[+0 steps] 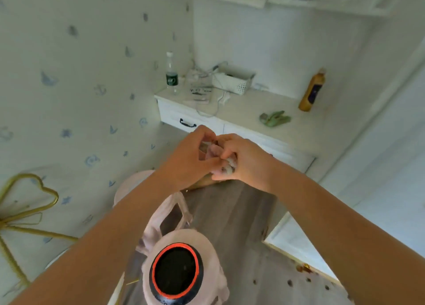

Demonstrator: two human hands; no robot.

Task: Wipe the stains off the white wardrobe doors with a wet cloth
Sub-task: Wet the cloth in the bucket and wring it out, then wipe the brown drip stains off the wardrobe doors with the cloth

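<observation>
Both my hands meet at the middle of the view and squeeze a small pale pink cloth (213, 152) between them. My left hand (190, 157) wraps its left part, and my right hand (241, 160) grips its bunched lower end. The cloth is mostly hidden by my fingers. A white wardrobe door (395, 143) runs down the right side. Its lower panel (296, 238) carries brown stains along the bottom edge.
A white desk (253, 111) stands ahead with a water bottle (172, 73), a white basket (232, 79), cables, a green clip (274, 119) and a yellow bottle (312, 91). A pink stool (133, 185) and a black, orange-rimmed round object (176, 272) lie below my arms. A gold chair frame (25, 203) is at the left.
</observation>
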